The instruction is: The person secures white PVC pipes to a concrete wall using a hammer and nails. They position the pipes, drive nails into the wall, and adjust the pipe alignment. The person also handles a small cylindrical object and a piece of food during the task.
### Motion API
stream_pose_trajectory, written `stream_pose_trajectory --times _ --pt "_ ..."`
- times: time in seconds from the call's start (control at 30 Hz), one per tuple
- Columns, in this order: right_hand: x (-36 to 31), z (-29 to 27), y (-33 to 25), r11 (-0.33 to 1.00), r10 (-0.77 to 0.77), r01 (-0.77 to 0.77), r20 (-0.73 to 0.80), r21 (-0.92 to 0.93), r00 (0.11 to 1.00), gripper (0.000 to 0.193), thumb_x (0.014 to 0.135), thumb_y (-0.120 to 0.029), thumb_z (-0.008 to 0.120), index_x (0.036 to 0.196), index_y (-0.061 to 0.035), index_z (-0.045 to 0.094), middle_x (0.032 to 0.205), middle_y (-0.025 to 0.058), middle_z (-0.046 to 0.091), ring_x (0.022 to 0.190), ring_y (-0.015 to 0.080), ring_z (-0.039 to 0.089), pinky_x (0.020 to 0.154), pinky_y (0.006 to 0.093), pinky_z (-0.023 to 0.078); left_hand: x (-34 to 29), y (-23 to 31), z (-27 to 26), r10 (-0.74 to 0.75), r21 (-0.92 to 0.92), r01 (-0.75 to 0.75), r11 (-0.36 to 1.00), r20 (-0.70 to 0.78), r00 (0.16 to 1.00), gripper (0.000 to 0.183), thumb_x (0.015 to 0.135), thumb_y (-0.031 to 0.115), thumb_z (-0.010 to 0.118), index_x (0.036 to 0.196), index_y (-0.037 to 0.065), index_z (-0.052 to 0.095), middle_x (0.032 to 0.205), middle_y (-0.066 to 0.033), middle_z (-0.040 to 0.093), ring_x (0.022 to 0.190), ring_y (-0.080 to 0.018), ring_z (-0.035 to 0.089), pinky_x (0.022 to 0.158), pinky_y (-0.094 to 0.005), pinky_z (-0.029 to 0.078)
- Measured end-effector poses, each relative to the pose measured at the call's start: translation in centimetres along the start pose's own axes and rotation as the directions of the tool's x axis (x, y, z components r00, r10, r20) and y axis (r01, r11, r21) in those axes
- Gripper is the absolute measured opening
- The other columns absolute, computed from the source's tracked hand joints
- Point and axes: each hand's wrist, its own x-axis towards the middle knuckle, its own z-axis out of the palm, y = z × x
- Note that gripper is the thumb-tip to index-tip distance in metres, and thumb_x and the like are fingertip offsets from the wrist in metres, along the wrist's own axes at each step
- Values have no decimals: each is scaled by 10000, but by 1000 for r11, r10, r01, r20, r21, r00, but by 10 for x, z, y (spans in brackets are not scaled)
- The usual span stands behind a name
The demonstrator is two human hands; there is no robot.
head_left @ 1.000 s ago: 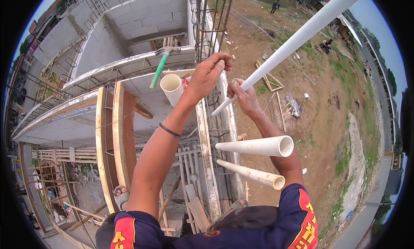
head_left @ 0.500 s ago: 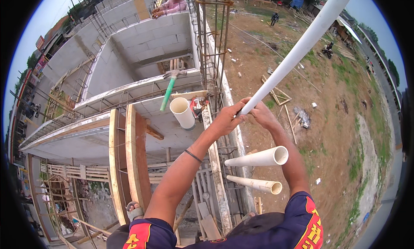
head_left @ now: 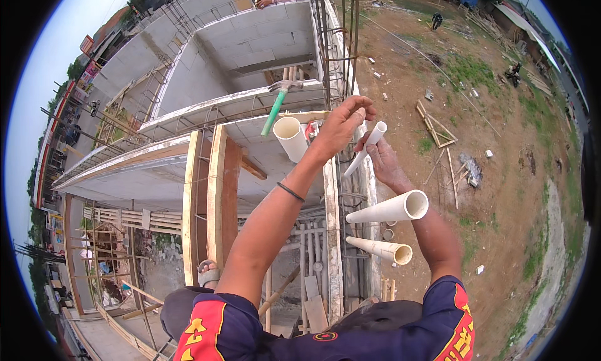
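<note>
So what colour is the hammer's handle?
Green, on the hammer lying on the concrete ledge, seen in the head view.

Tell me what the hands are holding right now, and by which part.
The right hand grips a thin white pipe near its upper open end. The left hand sits just above that end, fingers spread, apparently not gripping it.

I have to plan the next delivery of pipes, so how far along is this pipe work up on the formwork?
Done: two white pipes already stick out level beside the vertical rebar. In hand: the right hand grips a thinner white pipe and the left hand is at its top. Left: a wide pipe stub and a green-handled hammer lie unused on the formwork.
</note>
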Motion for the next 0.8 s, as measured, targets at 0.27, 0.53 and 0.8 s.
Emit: stream_pose_trajectory --times 0.27,0.53,0.8 --pt "-25 33 58 981 -72 62 -49 -182 996 271 933 -232 554 1088 -11 560 933 225 664 908 408 653 743 464 509 -15 -27 14 -131 765 -382 519 513 848 462 847 168 651 1254 -5 518 1205 -203 609 1122 -377 585 969 -425 469" --pt "-45 23 60 963 108 -107 -9 -246 994 310 933 -253 557 1137 -22 590 974 274 656 969 451 623 789 498 514 -11 -50 13 -278 723 -158 672 444 852 421 812 205 724 1198 82 608 1060 -160 683 999 -312 652 886 -380 501" --pt "-59 8 10 922 265 -281 -94 -267 960 335 916 -242 589 1155 -8 603 1058 251 644 1011 405 623 867 488 494 -38 -77 8 -239 171 188 967 369 898 174 942 166 633 1072 53 603 1053 -26 635 960 -79 564 852 -255 468"
